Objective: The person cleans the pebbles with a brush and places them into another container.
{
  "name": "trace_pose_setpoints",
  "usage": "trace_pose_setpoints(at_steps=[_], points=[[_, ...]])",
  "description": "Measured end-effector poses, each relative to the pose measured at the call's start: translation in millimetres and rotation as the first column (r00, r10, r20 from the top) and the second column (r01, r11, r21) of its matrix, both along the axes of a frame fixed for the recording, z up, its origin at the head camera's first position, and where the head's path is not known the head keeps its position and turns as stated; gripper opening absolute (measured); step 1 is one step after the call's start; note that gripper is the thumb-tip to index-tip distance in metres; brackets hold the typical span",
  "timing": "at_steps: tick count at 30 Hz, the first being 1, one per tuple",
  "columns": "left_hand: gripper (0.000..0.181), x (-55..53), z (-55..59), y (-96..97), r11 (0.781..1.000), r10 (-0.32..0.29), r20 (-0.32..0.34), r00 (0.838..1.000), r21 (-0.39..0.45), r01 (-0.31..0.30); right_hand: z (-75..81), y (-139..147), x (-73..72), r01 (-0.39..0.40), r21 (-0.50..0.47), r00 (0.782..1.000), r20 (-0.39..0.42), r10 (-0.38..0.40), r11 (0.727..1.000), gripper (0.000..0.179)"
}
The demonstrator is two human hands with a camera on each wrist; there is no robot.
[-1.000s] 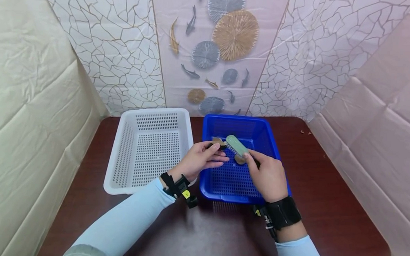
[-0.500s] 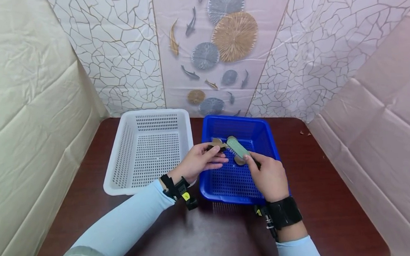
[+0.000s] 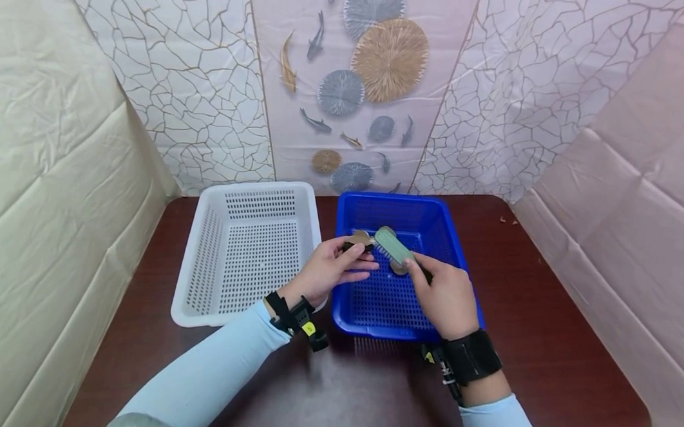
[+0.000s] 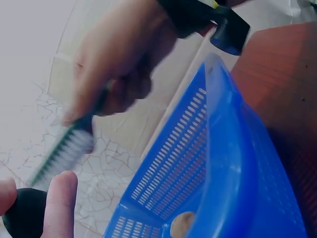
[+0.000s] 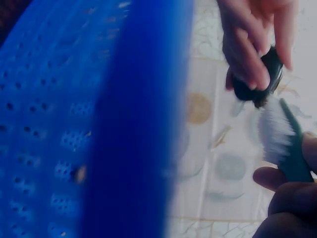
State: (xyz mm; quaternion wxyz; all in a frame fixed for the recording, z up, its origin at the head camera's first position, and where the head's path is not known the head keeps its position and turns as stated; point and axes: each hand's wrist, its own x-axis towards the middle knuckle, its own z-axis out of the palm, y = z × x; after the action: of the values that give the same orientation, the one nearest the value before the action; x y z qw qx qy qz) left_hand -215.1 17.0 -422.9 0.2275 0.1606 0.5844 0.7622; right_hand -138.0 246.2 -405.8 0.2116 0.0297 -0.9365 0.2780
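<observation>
Shifted slightly toward the left hand [image 3: 329, 266] since half a second ago is the green-backed brush [image 3: 394, 246], while both baskets are seen in much the same places. The brush is gripped by the right hand [image 3: 446, 298], its fingers curled round the dark handle and the thumb laid along the green back. White bristles [image 5: 276, 130] are turned toward a dark rounded piece [image 4: 24, 217], which is pinched between the thumb and fingers of the left hand; the lower fingers are held out beneath it. In the right wrist view the bristle tips are seen at or just beside a brown edge of the piece; whether they touch cannot be told. The piece is held above the left side of the blue basket [image 3: 370, 332]. Inside that basket a round brown piece [image 3: 398, 269] is seen below the brush, and another brown patch is partly hidden behind the brush's far end.

Just to the left, a white basket [image 3: 250, 186] is set on the dark red table [image 3: 551, 327]. Small crumbs [image 3: 508, 221] are scattered near the table's far right corner. Black straps [image 3: 471, 357] are worn on both wrists, with light blue sleeves [image 3: 206, 371] pulled over the forearms. Patterned cloth [image 3: 210, 71] is hung behind.
</observation>
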Motion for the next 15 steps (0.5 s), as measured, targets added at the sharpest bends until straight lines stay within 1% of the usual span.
trace_pose_setpoints(at_steps=[3,6,9,11,13,15], points=[[0.043,0.5,-1.7,-1.8,1.0,-0.005,0.011,1.0,-0.002,0.005,0.3,2.3,-0.9,0.025,0.031,0.999,0.035,-0.026,0.999,0.041],[0.042,-0.5,-0.9,-6.8,1.0,-0.012,0.012,1.0,-0.019,0.013,4.3,-1.0,-3.4,0.03,0.037,0.999,0.011,-0.031,0.999,0.041],[0.041,-1.0,0.0,-10.7,1.0,-0.008,-0.003,1.0,-0.026,0.008,7.7,-6.8,-5.0,0.009,0.028,0.999,-0.043,-0.008,1.0,0.04],[0.041,-1.0,-0.3,-11.4,1.0,-0.009,-0.019,1.0,-0.025,0.008,8.6,-10.6,-4.4,-0.015,0.011,0.998,-0.055,0.015,1.0,0.039],[0.042,-0.2,-0.8,-10.8,1.0,-0.02,-0.024,1.0,-0.02,0.019,8.2,-13.4,-2.3,-0.031,0.006,0.998,-0.052,0.032,0.999,0.039],[0.045,1.1,-1.6,-9.2,0.999,-0.041,-0.028,0.999,-0.018,0.04,6.5,-15.1,0.9,-0.035,0.0,0.999,-0.024,0.035,0.999,0.039]])
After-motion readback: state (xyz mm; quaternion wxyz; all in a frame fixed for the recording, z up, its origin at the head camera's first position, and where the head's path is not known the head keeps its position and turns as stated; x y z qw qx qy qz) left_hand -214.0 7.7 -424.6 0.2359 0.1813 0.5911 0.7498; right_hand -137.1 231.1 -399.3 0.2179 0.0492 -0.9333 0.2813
